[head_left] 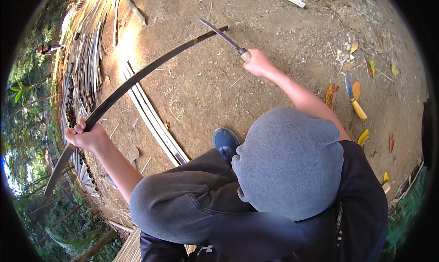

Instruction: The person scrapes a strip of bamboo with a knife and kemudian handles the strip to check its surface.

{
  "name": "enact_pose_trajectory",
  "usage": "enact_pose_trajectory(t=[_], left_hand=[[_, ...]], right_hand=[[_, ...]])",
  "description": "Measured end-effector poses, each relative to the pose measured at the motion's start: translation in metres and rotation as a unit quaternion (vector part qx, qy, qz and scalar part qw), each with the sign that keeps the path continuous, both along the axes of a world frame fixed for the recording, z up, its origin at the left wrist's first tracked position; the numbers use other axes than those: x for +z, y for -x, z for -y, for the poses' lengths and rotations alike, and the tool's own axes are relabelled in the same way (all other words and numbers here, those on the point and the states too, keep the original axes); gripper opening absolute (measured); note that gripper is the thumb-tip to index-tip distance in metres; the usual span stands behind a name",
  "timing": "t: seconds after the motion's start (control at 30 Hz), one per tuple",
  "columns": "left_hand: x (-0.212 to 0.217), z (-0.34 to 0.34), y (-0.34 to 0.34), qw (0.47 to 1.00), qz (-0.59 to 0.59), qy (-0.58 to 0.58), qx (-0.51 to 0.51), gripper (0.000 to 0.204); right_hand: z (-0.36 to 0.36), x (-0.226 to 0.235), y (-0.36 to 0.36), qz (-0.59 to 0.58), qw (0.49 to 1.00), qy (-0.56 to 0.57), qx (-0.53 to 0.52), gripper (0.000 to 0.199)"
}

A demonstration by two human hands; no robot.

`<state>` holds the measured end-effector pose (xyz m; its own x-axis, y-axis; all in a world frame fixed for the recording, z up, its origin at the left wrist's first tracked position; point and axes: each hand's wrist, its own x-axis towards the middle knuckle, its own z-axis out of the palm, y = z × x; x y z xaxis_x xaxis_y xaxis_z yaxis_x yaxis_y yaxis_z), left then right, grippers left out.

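My left hand [89, 136] is closed around a long, dark bamboo strip [141, 74], which slants up and to the right from my grip. A shorter tail of the strip sticks out below that hand. In my right hand [259, 63] is a knife [228, 40], gripped by its light wooden handle with a dark metal ring. Its narrow blade points up and left and crosses the strip close to the far end. Whether blade and strip touch, I cannot tell.
Pale split strips [157, 124] lie on the dirt before my blue shoe [225, 143]. A second knife [356, 102] with a yellowish handle rests among fallen leaves at right. Piled poles [93, 60] lie at far left beside greenery. My bent knees [183, 202] are below.
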<state>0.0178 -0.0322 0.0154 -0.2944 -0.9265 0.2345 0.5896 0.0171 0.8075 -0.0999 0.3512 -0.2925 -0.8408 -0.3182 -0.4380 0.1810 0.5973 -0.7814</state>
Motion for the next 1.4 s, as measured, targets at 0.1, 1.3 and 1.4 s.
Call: enact_pose_trajectory(t=[0.1,1.3,1.4], left_hand=[[0.001,-0.004,0.002,1.000,-0.003,0.005,0.008,0.042],[0.007,-0.014,0.006,0.999,0.012,0.049,-0.003,0.042],[0.006,-0.014,0.002,1.000,0.003,0.028,0.007,0.042]], right_hand=[[-0.005,-0.005,0.004,0.026,0.999,-0.030,-0.036,0.008],[0.037,0.051,-0.024,-0.024,0.996,0.080,0.026,0.007],[0.040,0.064,-0.020,0.008,0.996,0.070,0.053,0.006]])
